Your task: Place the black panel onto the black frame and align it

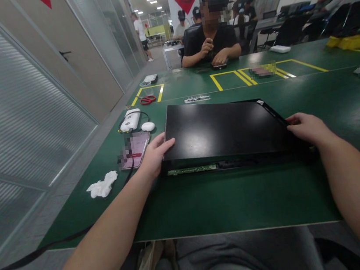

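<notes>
A black, glossy display panel (214,130) lies tilted over a dark frame (277,115), its right side inside the frame's right edge. My left hand (156,155) is closed on the panel's left edge, the thumb on the front face and the fingers mostly hidden behind. At the frame's right edge, my right hand (310,129) pinches the rim between thumb and fingers. Below the panel's near edge a strip of green circuit board (193,169) shows in a gap. A small whitish patch (260,102) marks the panel's upper right corner.
Left on the green table (242,202) are a phone (137,148), a white power bank (131,120), a white earbud case (148,127) and crumpled tissue (103,185). Beyond lie red-handled scissors (148,99) and small metallic pieces (197,99). A person (210,38) sits opposite.
</notes>
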### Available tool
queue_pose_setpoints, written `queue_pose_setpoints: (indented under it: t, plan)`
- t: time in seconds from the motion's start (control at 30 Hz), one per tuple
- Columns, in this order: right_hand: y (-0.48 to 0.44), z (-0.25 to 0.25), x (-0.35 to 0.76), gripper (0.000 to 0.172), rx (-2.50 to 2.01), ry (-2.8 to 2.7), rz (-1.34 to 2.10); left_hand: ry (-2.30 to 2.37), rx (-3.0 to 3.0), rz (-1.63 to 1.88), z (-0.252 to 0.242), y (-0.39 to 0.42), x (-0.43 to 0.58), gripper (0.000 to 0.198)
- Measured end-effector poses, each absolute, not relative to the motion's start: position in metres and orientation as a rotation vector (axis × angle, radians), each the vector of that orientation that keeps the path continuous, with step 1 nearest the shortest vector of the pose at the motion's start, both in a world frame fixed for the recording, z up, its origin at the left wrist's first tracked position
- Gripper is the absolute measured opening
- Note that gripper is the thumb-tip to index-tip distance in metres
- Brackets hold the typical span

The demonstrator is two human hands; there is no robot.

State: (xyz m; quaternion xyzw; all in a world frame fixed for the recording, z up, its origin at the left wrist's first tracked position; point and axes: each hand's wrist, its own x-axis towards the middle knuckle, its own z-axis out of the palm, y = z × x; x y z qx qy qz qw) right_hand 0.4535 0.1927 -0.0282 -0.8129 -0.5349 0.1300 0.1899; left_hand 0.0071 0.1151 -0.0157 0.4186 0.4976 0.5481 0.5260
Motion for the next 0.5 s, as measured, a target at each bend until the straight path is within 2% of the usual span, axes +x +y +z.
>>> queue_pose_setpoints:
  t: [0.1,0.33,0.5]
  plan:
    - [0.1942,-0.0326,0.4570,0.024,-2.275,-1.535,0.354,1.160,0.965,1.298,-0.0145,0.1130,0.0066,0.055]
    - [0.1963,-0.0356,0.4600,0.019,-2.259,-1.551,0.309,1.155,1.042,1.317,-0.0133,0.1136,0.0063,0.050]
    - [0.1967,-0.0355,0.4592,0.022,-2.262,-1.534,0.315,1.235,1.142,1.332,-0.0181,0.1164,0.0019,0.050]
